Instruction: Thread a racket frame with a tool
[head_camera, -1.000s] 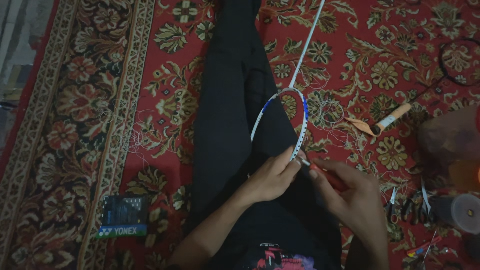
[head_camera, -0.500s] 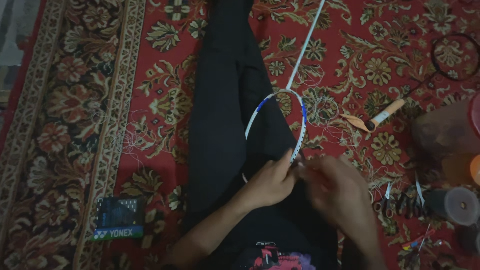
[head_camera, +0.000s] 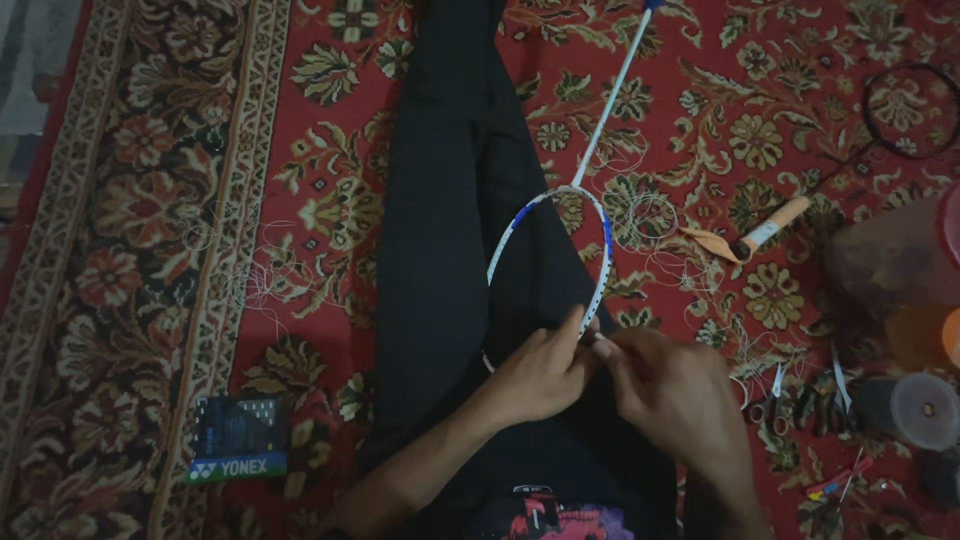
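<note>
Left hand (head_camera: 540, 375) grips the racket frame (head_camera: 600, 250) at its lower rim; right hand (head_camera: 675, 400), pinching string there, has shifted closer, indicating threading continues.

The lower rim of the racket head (head_camera: 548, 262) is hidden behind the left hand (head_camera: 538, 375) and right hand (head_camera: 672, 400), so what the fingertips pinch there cannot be made out. The racket shaft (head_camera: 610, 100) runs off the top edge, its grip unseen. At the right edge, a brown container (head_camera: 893, 265) and an orange object (head_camera: 925, 335) are cut off. The small tools (head_camera: 805, 405) are too dim to identify.
</note>
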